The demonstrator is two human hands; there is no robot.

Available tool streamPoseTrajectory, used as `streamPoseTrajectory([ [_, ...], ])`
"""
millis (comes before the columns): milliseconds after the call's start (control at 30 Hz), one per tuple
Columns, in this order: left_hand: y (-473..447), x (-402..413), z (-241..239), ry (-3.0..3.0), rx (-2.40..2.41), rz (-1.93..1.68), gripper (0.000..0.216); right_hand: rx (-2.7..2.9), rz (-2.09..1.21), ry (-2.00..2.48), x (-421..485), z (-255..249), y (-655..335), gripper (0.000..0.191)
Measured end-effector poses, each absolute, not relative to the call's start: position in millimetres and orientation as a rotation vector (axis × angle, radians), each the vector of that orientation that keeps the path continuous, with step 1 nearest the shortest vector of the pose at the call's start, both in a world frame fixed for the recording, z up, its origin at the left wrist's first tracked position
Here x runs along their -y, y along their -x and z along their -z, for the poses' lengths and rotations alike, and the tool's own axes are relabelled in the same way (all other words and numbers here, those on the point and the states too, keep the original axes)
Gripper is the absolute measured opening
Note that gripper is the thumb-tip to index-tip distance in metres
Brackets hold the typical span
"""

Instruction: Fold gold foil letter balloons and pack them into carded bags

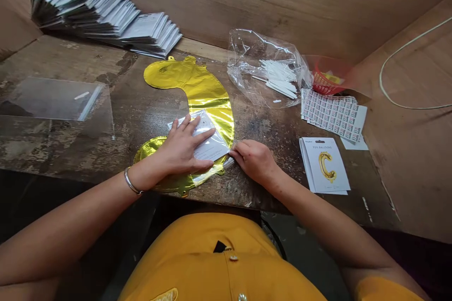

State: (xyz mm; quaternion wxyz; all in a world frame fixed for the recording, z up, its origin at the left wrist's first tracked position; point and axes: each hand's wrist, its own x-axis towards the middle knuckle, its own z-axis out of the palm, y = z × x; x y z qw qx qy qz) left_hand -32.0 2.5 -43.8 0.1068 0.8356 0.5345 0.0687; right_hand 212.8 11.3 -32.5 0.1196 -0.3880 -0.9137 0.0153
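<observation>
A white card packet in clear plastic (214,145) lies aslant on a flat gold foil balloon (212,91) shaped like a C. My left hand (183,146) presses on the packet with its fingers spread. At the packet's lower right corner, the fingertips of my right hand (254,160) pinch its clear plastic edge. Part of the packet and of the balloon is hidden under my left hand and wrist. To the right of my right hand lie printed cards (326,164), the top one showing a gold C balloon.
Several finished-looking packets (102,9) stand in a row at the back left. Clear plastic bags (52,99) lie at left. A clear bag of white sticks (278,75), a red basket (326,80) and sticker sheets (332,115) sit at right. Wooden walls enclose the table.
</observation>
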Motion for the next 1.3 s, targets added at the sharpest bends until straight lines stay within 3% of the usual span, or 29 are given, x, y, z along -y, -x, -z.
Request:
streamPoseTrajectory([
  [167,31.1,-0.5,36.1,-2.51,-1.512,-0.302,0.088,2.656,-0.057,0.813,-0.4,37.6,-213.2,0.023],
  [333,51.7,40.2,33.1,-2.62,-1.353,-0.613,0.03,2.709,-0.003,0.813,17.0,46.8,-219.7,0.03],
  [533,68.3,74.3,58.8,-2.753,-1.175,-0.595,0.034,2.688,-0.019,0.837,26.5,26.9,-198.7,0.023],
  [767,65.1,64.9,62.9,-2.683,-1.112,-0.72,0.031,2.494,-0.645,0.741,-2.4,35.1,-179.6,0.007],
  [1067,66.1,71.7,61.9,-2.625,-1.195,-0.669,0.032,2.691,-0.434,0.604,32.3,33.1,-164.2,0.023],
  [1300,65.8,72.2,62.8,-2.613,-1.209,-0.646,0.032,2.624,-0.462,0.615,35.1,34.9,-169.0,0.022],
])
